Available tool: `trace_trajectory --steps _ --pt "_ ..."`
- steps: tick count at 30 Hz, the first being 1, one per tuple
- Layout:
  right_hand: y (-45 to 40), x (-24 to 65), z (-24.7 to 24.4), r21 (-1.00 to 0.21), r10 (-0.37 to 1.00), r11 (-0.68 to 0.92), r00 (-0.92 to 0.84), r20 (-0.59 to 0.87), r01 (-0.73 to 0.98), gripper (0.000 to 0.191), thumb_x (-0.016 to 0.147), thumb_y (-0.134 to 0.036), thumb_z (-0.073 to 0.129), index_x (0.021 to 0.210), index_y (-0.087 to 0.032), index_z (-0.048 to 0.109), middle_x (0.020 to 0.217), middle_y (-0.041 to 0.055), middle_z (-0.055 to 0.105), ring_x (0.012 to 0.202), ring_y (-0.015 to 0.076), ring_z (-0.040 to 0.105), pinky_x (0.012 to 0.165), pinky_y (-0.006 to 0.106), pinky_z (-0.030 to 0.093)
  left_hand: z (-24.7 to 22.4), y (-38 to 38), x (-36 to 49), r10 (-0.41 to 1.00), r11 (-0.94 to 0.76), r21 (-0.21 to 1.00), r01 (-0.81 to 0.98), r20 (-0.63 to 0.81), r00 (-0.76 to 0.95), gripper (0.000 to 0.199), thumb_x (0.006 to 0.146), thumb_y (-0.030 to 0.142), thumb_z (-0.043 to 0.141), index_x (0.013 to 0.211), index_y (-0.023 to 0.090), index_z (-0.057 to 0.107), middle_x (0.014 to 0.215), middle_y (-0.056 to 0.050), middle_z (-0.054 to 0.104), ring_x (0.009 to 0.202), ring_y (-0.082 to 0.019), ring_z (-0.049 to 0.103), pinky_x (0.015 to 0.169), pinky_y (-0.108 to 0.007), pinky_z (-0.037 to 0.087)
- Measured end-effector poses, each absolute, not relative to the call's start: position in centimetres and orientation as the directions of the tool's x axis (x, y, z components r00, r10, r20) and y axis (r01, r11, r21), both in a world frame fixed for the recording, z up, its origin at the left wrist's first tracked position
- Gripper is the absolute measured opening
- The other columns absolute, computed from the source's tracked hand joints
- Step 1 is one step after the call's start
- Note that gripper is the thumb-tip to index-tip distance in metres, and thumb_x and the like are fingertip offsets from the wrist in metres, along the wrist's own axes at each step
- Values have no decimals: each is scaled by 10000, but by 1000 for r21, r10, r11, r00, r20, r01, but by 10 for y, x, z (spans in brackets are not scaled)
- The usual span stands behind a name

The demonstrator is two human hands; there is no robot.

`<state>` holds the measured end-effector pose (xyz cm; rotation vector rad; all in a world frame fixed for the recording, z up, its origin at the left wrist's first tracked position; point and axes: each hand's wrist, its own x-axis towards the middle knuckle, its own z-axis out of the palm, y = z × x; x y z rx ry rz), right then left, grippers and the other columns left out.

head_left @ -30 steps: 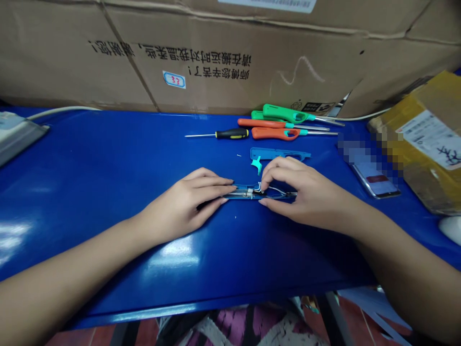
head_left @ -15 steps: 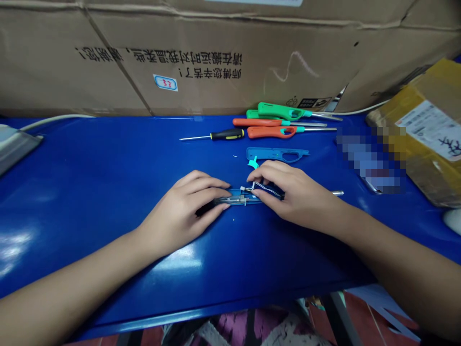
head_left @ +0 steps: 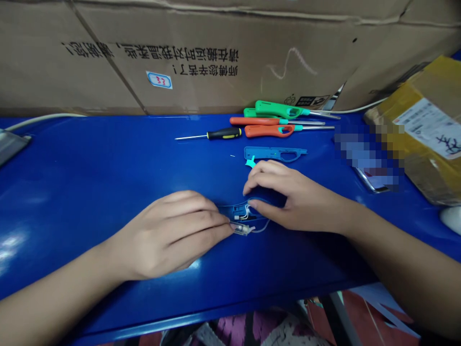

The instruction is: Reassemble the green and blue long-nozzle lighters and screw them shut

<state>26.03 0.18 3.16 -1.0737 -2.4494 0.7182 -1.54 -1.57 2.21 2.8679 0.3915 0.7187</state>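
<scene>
One thin, clear tube (head_left: 262, 229) could pull loose if the left hand (head_left: 171, 235), pinching a transparent plastic container (head_left: 240, 229) just beside the open blue plastic shell (head_left: 225, 210) on the blue worktop (head_left: 90, 168), tugs away from the right hand (head_left: 302, 197), whose fingers are parted.

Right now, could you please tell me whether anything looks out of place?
A tiny pale sliver lies by itself near the screwdriver, too small to identify. The carton shows upside-down printing, as if inverted.
</scene>
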Motion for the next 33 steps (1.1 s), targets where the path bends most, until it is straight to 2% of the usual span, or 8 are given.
trace_trajectory --steps 2,5,8,12,16,23,28,33 --pt "0 262 37 -583 688 626 -719 100 518 148 926 -221 627 1069 -246 654 1123 48 627 1112 211 573 995 379 455 25 -16 -13 325 -939 266 217 486 811 377 855 73 719 1214 183 683 1109 -68 782 978 -224 732 849 -362 573" --pt "-2 263 39 -563 619 666 -784 50 490 152 934 -274 641 1084 -268 667 1184 53 607 1136 227 557 1034 434 431 28 -15 -8 508 -844 478 243 571 645 329 833 54 734 1116 220 720 948 -24 792 861 -182 736 802 -325 599" --pt "-2 262 37 -583 609 654 -792 29 482 116 955 -273 619 1060 -273 668 1190 50 610 1125 220 572 1045 436 431 27 -13 -4 672 -714 646 271 522 526 252 850 81 727 1050 234 744 935 -15 784 848 -172 725 774 -310 601" --pt "-1 261 35 -642 643 603 -765 42 473 122 936 -163 603 986 -258 661 1138 41 627 1092 199 593 985 380 478 23 -10 -5 801 -580 742 336 443 404 125 859 150 741 961 219 763 930 -13 779 796 -154 716 722 -268 597" --pt "-1 260 35 -689 688 551 -724 54 472 102 936 -146 592 933 -239 636 1068 32 639 998 172 613 900 325 501 21 -8 -5 804 -558 771 307 409 432 105 867 159 735 962 192 762 935 -23 779 793 -132 714 722 -235 587" --pt "-5 251 34 -791 711 452 -702 40 412 174 981 -343 605 1101 -233 666 1077 37 679 1007 172 626 907 317 505 19 -10 0 769 -584 763 278 409 491 101 880 144 723 971 160 764 902 -40 768 760 -109 699 695 -213 570" --pt "-9 243 25 -817 741 455 -659 126 354 114 916 -282 696 1003 -209 706 946 23 703 887 149 647 815 277 514 19 -14 4 801 -543 796 269 395 450 83 884 167 726 961 159 758 903 -44 766 739 -111 702 652 -203 571" --pt "-9 243 26 -825 803 424 -576 151 375 77 920 -240 667 934 -193 726 884 23 704 793 137 635 750 276 516 23 -12 -2 739 -624 716 312 412 534 356 829 234 789 1165 159 698 1066 -69 744 948 -169 696 866 -283 574"
